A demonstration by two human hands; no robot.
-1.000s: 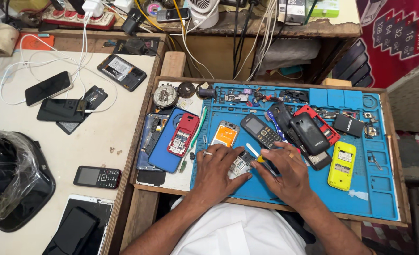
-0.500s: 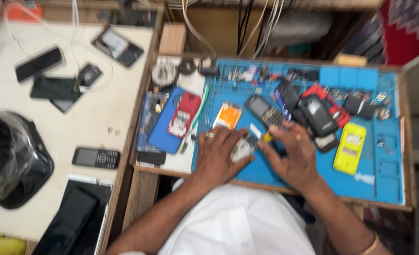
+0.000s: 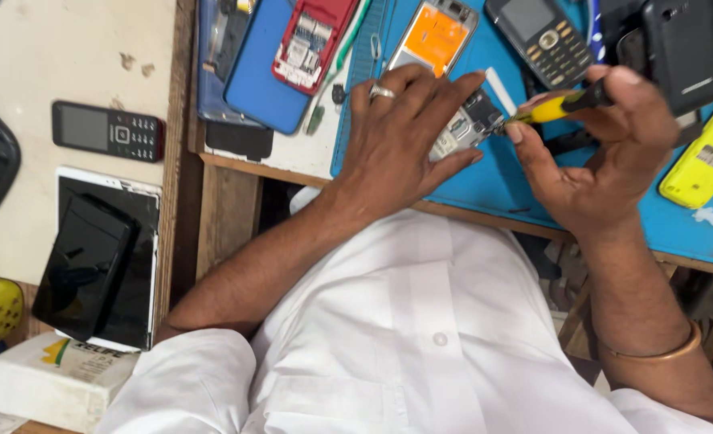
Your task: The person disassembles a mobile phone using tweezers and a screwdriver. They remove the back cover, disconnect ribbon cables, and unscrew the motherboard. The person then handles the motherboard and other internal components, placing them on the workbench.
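My left hand (image 3: pixel 400 133), a ring on one finger, lies flat over an opened grey phone body (image 3: pixel 467 122) and pins it to the blue work mat (image 3: pixel 493 173). My right hand (image 3: pixel 593 153) grips a yellow-and-black screwdriver (image 3: pixel 561 103) whose tip touches the phone's right edge. Just beyond my left fingers lies an open phone with an orange inside (image 3: pixel 434 34). A black keypad phone (image 3: pixel 539 36) sits above the screwdriver.
A red opened phone (image 3: pixel 310 40) rests on a blue back cover (image 3: pixel 264 80). A yellow phone (image 3: pixel 706 157) lies at the right. On the white table at left are a black keypad phone (image 3: pixel 107 130), dark tablets (image 3: pixel 103 261) and a white box (image 3: pixel 55 382).
The view has dropped and closed in on my hands and white shirt. My hands stay on the grey phone, the screwdriver still at its edge.
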